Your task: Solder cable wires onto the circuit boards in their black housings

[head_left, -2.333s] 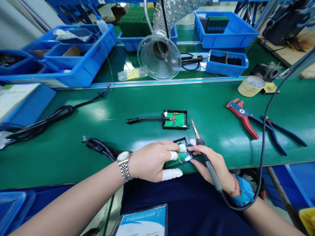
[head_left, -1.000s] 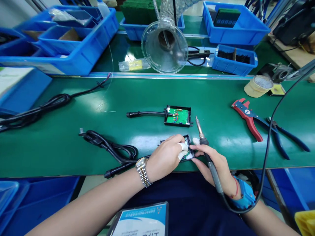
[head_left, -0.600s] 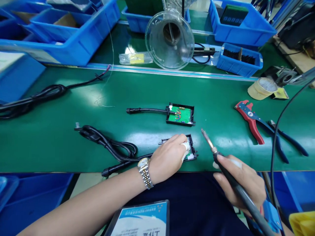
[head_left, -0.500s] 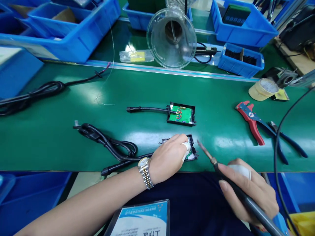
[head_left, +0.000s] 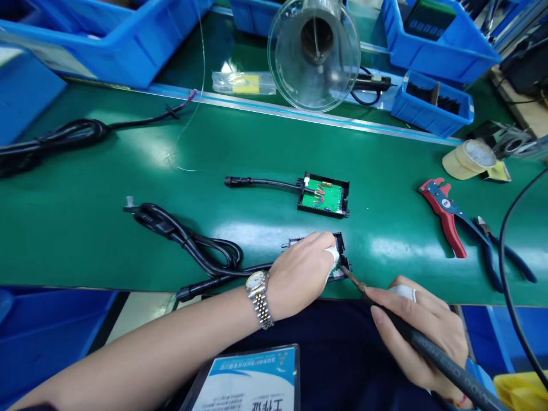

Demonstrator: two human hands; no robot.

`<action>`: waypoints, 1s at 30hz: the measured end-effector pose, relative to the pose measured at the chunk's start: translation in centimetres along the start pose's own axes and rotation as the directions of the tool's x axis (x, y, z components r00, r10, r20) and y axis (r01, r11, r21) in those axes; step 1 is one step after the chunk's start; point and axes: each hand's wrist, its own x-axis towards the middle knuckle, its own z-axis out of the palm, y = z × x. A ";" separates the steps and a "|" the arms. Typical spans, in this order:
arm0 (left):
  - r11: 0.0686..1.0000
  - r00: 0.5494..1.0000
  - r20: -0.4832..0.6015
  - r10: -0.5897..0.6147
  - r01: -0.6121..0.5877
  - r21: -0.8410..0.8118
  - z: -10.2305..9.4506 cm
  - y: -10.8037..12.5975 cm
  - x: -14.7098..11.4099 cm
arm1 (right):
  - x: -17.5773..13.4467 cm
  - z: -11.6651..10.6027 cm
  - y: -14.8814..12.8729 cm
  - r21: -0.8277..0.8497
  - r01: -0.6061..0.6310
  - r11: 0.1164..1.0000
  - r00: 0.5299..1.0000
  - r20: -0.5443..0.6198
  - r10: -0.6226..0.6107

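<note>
In my right hand (head_left: 423,331) is a soldering iron (head_left: 432,348), held like a pen, its tip inside the right end of the near black case (head_left: 342,245). My left hand (head_left: 302,271) lies over that case with curled fingers; what they pinch is hidden beneath them. White coverings show on fingers of both hands. A black cable bundle (head_left: 205,254) runs from the left up to the case. Behind it sits a second open case with a green circuit board (head_left: 331,197), coloured wires and a short black cable (head_left: 261,182).
Red-and-blue wire strippers (head_left: 449,220) and cutters (head_left: 514,257) lie at right, near a round tub (head_left: 468,160). A clear fume funnel (head_left: 314,63) hangs at the back. Blue bins (head_left: 440,45) line the far side. Another coiled cable (head_left: 64,140) lies at left.
My right hand has moved left, bringing the iron's tip from beside the near case into its right end. My left hand stays over the case. The camera view has shifted slightly.
</note>
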 end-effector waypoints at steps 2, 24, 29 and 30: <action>1.000 1.000 -0.003 0.003 -0.003 0.004 0.0 0.0 -0.1 | 0.1 -0.1 0.0 -0.011 0.005 1.000 1.000 0.003 -0.005; 1.000 1.000 -0.006 0.002 -0.002 -0.014 -0.2 0.1 0.0 | 0.5 -0.2 -0.2 0.007 -0.001 1.000 1.000 0.022 0.001; 1.000 1.000 -0.012 0.008 -0.008 -0.012 0.1 0.0 0.0 | 0.2 -1.1 -0.3 0.001 -0.033 0.999 0.999 0.006 0.033; 1.000 1.000 -0.010 0.007 -0.007 -0.003 0.1 0.0 0.0 | -0.1 -1.3 -0.2 -0.006 -0.045 0.999 0.999 -0.014 0.045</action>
